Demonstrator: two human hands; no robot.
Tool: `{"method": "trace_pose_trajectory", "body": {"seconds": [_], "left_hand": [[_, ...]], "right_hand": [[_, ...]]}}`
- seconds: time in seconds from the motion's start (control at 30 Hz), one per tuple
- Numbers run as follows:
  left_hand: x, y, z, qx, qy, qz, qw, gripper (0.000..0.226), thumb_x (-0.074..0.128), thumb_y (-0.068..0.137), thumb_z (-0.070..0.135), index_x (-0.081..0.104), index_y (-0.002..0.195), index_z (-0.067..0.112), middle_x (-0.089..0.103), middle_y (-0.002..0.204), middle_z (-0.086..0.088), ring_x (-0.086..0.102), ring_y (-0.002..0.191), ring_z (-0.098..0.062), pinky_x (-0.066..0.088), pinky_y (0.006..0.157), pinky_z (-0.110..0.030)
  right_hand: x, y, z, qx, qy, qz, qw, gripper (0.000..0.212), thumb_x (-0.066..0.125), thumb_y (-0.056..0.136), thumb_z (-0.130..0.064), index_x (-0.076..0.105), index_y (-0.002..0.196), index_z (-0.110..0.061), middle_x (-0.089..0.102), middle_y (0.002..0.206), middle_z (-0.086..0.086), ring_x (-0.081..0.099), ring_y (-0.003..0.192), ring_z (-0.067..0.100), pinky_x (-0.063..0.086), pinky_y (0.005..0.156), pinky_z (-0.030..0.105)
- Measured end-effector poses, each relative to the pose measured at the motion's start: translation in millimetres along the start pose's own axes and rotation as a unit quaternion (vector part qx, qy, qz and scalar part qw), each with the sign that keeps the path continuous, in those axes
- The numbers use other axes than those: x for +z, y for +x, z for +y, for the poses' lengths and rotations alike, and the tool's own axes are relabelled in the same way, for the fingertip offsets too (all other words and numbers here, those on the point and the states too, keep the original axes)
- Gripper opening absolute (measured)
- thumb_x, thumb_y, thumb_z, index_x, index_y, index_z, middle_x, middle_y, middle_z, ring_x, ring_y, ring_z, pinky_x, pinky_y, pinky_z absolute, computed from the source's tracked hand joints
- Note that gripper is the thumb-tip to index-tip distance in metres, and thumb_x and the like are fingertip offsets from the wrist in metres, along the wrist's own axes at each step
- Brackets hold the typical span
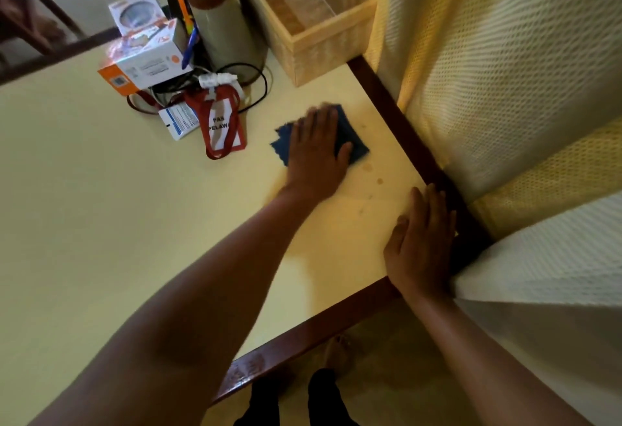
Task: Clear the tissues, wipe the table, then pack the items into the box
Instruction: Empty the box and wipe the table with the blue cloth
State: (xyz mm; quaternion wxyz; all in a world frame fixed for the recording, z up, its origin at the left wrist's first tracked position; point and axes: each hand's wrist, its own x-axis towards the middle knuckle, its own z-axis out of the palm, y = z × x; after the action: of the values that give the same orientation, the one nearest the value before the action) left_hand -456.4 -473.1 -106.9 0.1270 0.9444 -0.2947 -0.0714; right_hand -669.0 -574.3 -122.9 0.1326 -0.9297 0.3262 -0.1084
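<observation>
Pressing dark blue square cloth [348, 125] flat against cream laminate table [101, 223] with left hand [316, 146], fingers straight. Resting right hand [422, 243] palm-down, fingers extended, holding nothing, at near corner. Beyond cloth: open pale wooden box [323, 55].

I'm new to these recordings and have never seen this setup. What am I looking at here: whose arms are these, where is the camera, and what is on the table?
There is no machine: a person works with bare hands, and the single picture comes from a camera worn on the head, looking down. The left hand presses flat on a dark blue cloth on the cream table, apparently wiping. The right hand rests flat near the table's edge, holding nothing. At the far side are an orange-and-white carton, a red badge holder, black cables and a roll, beside an open wooden box. No tissues show.
</observation>
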Motion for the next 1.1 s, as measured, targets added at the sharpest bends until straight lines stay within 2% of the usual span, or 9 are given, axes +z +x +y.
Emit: {"method": "trace_pose_trajectory", "body": {"seconds": [0.1, 0.17, 0.37, 0.47, 0.6, 0.7, 0.83, 1.0, 1.1], "left_hand": [[6, -71, 16, 0.103, 0.014, -0.02, 0.994, 0.071, 0.031, 0.106, 0.053, 0.017, 0.165, 0.016, 0.014, 0.173, -0.004, 0.006, 0.16, -0.023, 0.006, 0.129, -0.046], [4, -102, -1, 0.111, 0.015, -0.028, 0.993, 0.07, 0.032, 0.107, 0.053, 0.014, 0.166, 0.018, 0.009, 0.173, -0.001, 0.002, 0.16, -0.02, 0.003, 0.13, -0.043], [-12, 16, -17, 0.037, 0.008, -0.015, 0.999, 0.074, 0.024, 0.104, 0.054, 0.017, 0.165, 0.013, 0.015, 0.172, -0.006, 0.008, 0.159, -0.026, 0.005, 0.129, -0.046], [0, 42, 27, 0.076, 0.001, -0.044, 0.996, 0.07, 0.03, 0.107, 0.05, 0.014, 0.165, 0.014, 0.012, 0.173, -0.007, 0.006, 0.159, -0.026, 0.001, 0.128, -0.045], [15, -49, 47, 0.167, 0.009, -0.04, 0.985, 0.066, 0.026, 0.109, 0.049, 0.017, 0.165, 0.016, 0.013, 0.173, -0.004, 0.006, 0.16, -0.024, 0.004, 0.129, -0.046], [8, -105, 5, 0.137, 0.019, -0.029, 0.99, 0.065, 0.029, 0.109, 0.05, 0.018, 0.165, 0.018, 0.013, 0.173, -0.001, 0.006, 0.16, -0.021, 0.006, 0.129, -0.046], [-6, -49, -25, 0.081, 0.029, -0.007, 0.996, 0.068, 0.026, 0.106, 0.051, 0.021, 0.164, 0.016, 0.018, 0.172, -0.005, 0.012, 0.159, -0.025, 0.01, 0.128, -0.047], [2, 64, 29, 0.05, 0.019, -0.01, 0.999, 0.07, 0.027, 0.106, 0.051, 0.018, 0.165, 0.015, 0.015, 0.172, -0.006, 0.01, 0.159, -0.028, 0.005, 0.128, -0.046], [11, 36, 55, 0.136, 0.021, -0.022, 0.99, 0.068, 0.027, 0.107, 0.05, 0.02, 0.164, 0.015, 0.016, 0.172, -0.007, 0.012, 0.159, -0.029, 0.004, 0.128, -0.046]], "right_hand": [[0, 0, -1, 0.002, 0.004, 0.001, 1.0, 0.054, 0.031, 0.106, -0.026, 0.034, 0.157, -0.009, 0.025, 0.167, 0.016, 0.015, 0.157, 0.03, 0.016, 0.126, 0.052], [-1, -1, -3, 0.001, 0.008, 0.003, 1.0, 0.054, 0.032, 0.106, -0.025, 0.034, 0.157, -0.008, 0.025, 0.166, 0.016, 0.015, 0.157, 0.031, 0.016, 0.126, 0.052], [-1, -1, -4, 0.009, -0.001, 0.007, 1.0, 0.054, 0.033, 0.106, -0.025, 0.033, 0.158, -0.01, 0.025, 0.167, 0.015, 0.016, 0.157, 0.029, 0.013, 0.127, 0.049], [-1, -1, -1, 0.004, -0.004, 0.013, 1.0, 0.054, 0.032, 0.105, -0.024, 0.034, 0.158, -0.01, 0.026, 0.167, 0.014, 0.016, 0.157, 0.028, 0.014, 0.127, 0.049], [-3, -1, 1, -0.003, 0.019, 0.013, 1.0, 0.052, 0.034, 0.105, -0.019, 0.038, 0.155, -0.009, 0.028, 0.166, 0.015, 0.018, 0.157, 0.029, 0.016, 0.126, 0.051], [-2, -1, -2, -0.007, 0.017, 0.01, 1.0, 0.054, 0.033, 0.104, -0.019, 0.035, 0.157, -0.007, 0.026, 0.166, 0.016, 0.017, 0.157, 0.031, 0.015, 0.126, 0.052], [-3, -4, -2, 0.0, 0.001, -0.003, 1.0, 0.056, 0.032, 0.104, -0.02, 0.031, 0.159, -0.008, 0.023, 0.167, 0.016, 0.014, 0.157, 0.03, 0.014, 0.126, 0.051], [-1, -3, 2, 0.002, -0.002, -0.001, 1.0, 0.057, 0.032, 0.103, -0.021, 0.031, 0.159, -0.01, 0.023, 0.168, 0.013, 0.012, 0.158, 0.026, 0.012, 0.128, 0.048], [-1, -2, 2, -0.001, 0.005, 0.008, 1.0, 0.057, 0.033, 0.102, -0.02, 0.034, 0.157, -0.008, 0.026, 0.167, 0.014, 0.015, 0.158, 0.027, 0.013, 0.128, 0.048]]}}
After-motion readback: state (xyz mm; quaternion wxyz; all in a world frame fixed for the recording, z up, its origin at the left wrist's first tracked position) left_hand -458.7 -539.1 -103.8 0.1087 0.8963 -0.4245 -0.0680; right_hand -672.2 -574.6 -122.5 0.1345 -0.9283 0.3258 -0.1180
